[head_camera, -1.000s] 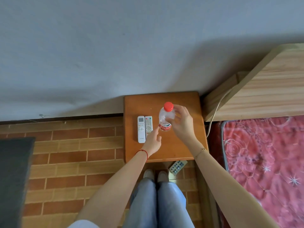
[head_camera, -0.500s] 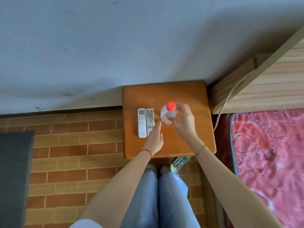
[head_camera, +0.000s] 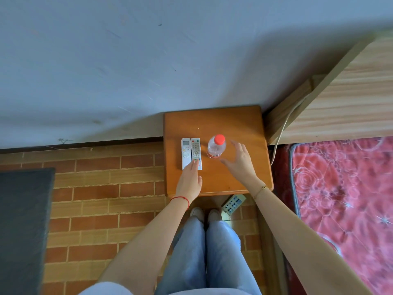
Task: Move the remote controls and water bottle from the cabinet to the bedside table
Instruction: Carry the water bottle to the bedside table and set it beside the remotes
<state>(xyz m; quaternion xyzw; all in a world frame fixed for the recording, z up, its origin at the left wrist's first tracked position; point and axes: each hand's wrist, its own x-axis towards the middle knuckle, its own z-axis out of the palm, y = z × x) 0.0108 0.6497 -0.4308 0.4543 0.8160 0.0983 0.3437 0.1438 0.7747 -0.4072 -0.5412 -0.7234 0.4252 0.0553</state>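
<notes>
A clear water bottle (head_camera: 215,148) with a red cap stands upright on the orange-brown bedside table (head_camera: 234,122). Left of it lie two white remote controls side by side: one with a small screen (head_camera: 186,152) and one with coloured buttons (head_camera: 195,150). My right hand (head_camera: 241,161) hovers just right of the bottle, fingers spread, a small gap between them. My left hand (head_camera: 189,180) rests flat on the table, its fingertips on the near ends of the two remotes.
A bed with a red patterned mattress (head_camera: 344,188) and a light wooden headboard (head_camera: 348,99) stands to the right. A cable (head_camera: 280,133) hangs beside the table. A power strip (head_camera: 233,204) lies on the brick-pattern floor by my feet. A dark surface (head_camera: 21,220) is at left.
My right hand has let go of the bottle and opened beside it. The bottle now stands free on the table. My left hand has moved left onto the remotes' near ends.
</notes>
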